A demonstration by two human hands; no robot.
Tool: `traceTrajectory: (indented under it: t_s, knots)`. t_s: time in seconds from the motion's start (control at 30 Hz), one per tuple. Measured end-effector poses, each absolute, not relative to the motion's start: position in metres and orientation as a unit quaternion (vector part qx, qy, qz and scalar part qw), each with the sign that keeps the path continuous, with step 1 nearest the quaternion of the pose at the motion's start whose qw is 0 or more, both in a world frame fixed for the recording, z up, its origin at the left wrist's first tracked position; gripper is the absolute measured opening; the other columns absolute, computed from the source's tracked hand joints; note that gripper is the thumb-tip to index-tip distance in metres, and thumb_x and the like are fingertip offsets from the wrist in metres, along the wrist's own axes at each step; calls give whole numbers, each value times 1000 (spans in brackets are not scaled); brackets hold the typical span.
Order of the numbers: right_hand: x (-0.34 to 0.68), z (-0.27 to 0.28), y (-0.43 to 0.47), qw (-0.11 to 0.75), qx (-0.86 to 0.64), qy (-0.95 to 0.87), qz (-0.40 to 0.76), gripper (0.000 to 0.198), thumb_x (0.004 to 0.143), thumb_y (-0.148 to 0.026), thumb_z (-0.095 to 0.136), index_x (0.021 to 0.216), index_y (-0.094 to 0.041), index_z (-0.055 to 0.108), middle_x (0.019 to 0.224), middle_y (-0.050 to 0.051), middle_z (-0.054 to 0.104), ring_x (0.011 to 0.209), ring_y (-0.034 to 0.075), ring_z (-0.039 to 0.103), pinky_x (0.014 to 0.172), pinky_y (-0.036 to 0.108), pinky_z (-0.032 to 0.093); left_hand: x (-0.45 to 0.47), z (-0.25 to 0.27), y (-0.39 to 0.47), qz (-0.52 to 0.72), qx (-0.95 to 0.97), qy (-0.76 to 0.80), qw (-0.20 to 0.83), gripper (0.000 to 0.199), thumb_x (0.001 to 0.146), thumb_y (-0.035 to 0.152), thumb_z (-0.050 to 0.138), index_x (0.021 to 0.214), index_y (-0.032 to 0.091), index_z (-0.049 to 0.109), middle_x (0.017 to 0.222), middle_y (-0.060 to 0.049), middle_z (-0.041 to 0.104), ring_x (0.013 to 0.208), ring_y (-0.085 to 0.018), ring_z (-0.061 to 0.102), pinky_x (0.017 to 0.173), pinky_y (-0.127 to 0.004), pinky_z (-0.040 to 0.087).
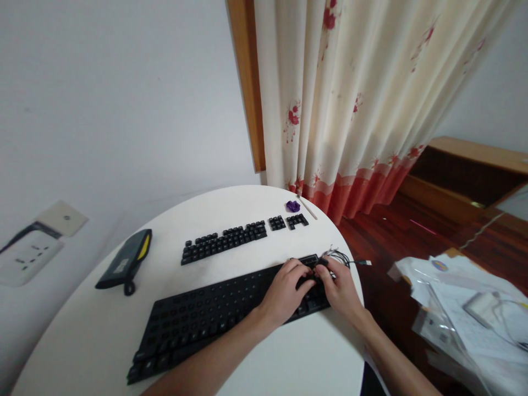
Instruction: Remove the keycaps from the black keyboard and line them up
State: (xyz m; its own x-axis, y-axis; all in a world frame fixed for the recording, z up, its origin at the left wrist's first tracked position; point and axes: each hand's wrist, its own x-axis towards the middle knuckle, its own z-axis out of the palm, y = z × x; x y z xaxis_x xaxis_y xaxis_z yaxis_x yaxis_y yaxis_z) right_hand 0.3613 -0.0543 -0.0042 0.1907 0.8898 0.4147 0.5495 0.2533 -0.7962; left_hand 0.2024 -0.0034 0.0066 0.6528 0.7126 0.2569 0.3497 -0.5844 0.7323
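Note:
A black keyboard [206, 308] lies across the white round table, with most of its keycaps off and bare key positions showing. Both hands work over its right end. The fingers of my left hand [286, 289] are curled together there, and their tips hide whatever is between them. Close beside it, my right hand [340, 283] pinches thumb against fingers at a small dark piece too unclear to name. Behind the keyboard, loose black keycaps [225, 242] lie in rows, with smaller groups of keycaps [276, 223] to their right. A bundled cable [340, 256] with a USB plug [363, 263] sits past my right hand.
A dark device with a yellow stripe [126, 261] stands at the table's left. Near the far edge are a crumpled purple thing [292, 206] and a thin pale stick [308, 209]. Curtains [330, 110] hang behind; papers and plastic [462, 308] lie at right.

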Motion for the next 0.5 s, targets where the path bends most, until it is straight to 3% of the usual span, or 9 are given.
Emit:
traceTrajectory:
  t_s: [0.2,0.33,0.5]
  knots:
    - [349,-6,-60,550,-593,-578,110,26,97,-29,46,76,-20,58,76,3,63,71,19,56,66,30,42,197,12,-5,301,850,307,303,13,91,17,59,103,22,59,103,-3,61,99,-19,56,92,-34,48]
    - [346,-8,-63,568,-609,-536,141,29,98,-31,46,76,-19,61,72,3,63,69,18,57,65,29,43,196,14,-8,302,886,266,230,12,95,19,53,106,22,58,102,-4,62,99,-20,56,92,-36,48]
    - [345,-8,-63,571,-605,-530,166,31,97,-34,47,71,-19,56,65,0,58,59,15,51,56,26,39,191,19,-11,259,924,247,136,25,98,18,46,119,25,59,103,-5,61,98,-21,55,88,-37,47]
